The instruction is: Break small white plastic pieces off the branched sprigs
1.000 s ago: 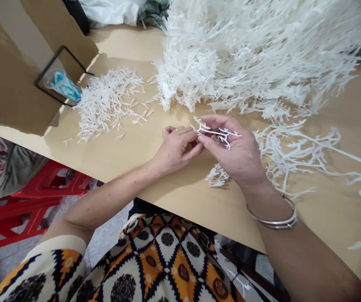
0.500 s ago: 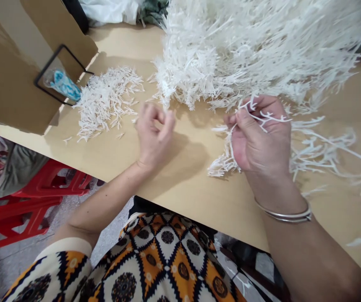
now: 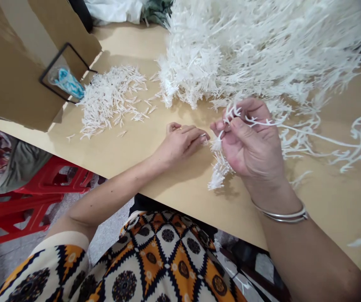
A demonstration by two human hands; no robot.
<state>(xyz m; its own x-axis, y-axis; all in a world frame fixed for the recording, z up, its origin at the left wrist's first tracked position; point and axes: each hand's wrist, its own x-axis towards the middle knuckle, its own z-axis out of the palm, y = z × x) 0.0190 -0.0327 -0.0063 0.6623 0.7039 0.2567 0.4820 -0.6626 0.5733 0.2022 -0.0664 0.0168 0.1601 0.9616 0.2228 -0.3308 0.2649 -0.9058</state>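
My right hand [image 3: 252, 142] pinches a white plastic branch [image 3: 262, 123] between thumb and fingers. Its forked twigs stick up over the thumb, and a long stem trails to the right. Below the fingertips hangs a bundle of white tufted sprigs [image 3: 220, 170]. Just left of that bundle is my left hand [image 3: 183, 144], back upward, thumb and forefinger drawn together. A speck of white shows at those fingertips, too small to name. More loose white branches [image 3: 306, 142] lie beyond my right wrist.
A big heap of white plastic sprigs [image 3: 246, 54] covers the back of the table [image 3: 180, 180]. Left of it lies a smaller pile of short pieces [image 3: 108, 98]. A cardboard box [image 3: 17, 79], a black wire frame [image 3: 53, 63] and a blue-white packet [image 3: 69, 84] stand further left. Red stools [image 3: 17, 209] are below.
My left hand has moved right, from beside the small pile to near my right fingertips. The right hand has shifted slightly left with the branch. Several pieces now lie at the small pile's right edge.
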